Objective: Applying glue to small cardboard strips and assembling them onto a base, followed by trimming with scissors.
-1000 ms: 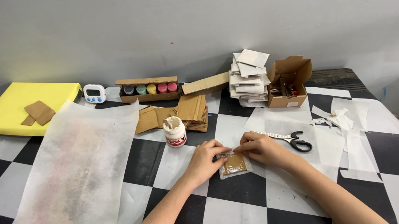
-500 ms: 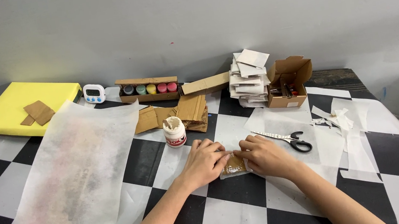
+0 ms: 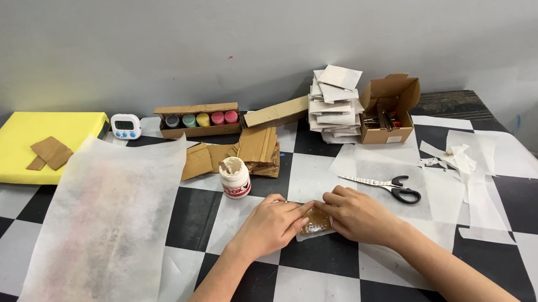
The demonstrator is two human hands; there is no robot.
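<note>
Both hands press down on one small brown cardboard piece (image 3: 315, 222) wrapped in thin white paper, which lies flat on the checkered table (image 3: 322, 295) just in front of the white glue jar (image 3: 235, 178). The left hand (image 3: 268, 226) lies on the piece's left edge with its fingers close together and flattened, and the right hand (image 3: 358, 214) covers its right edge the same way, fingertips nearly meeting over the middle; neither hand grips anything. One pair of black-handled scissors (image 3: 385, 186) lies to the right of the jar, just beyond the right hand. One large sheet of translucent white paper (image 3: 98, 238) spreads to the left of the jar. Behind the jar sits a loose heap of brown cardboard pieces (image 3: 240, 153), and farther back one long cardboard tray holding five paint pots (image 3: 200, 119). Right of the tray stands one stack of white paper squares (image 3: 335, 103) and one open cardboard box (image 3: 387, 109). Far left of the jar lies one yellow pad (image 3: 13, 143) with two cardboard scraps on it, and one small white timer (image 3: 126, 125) beside it.
</note>
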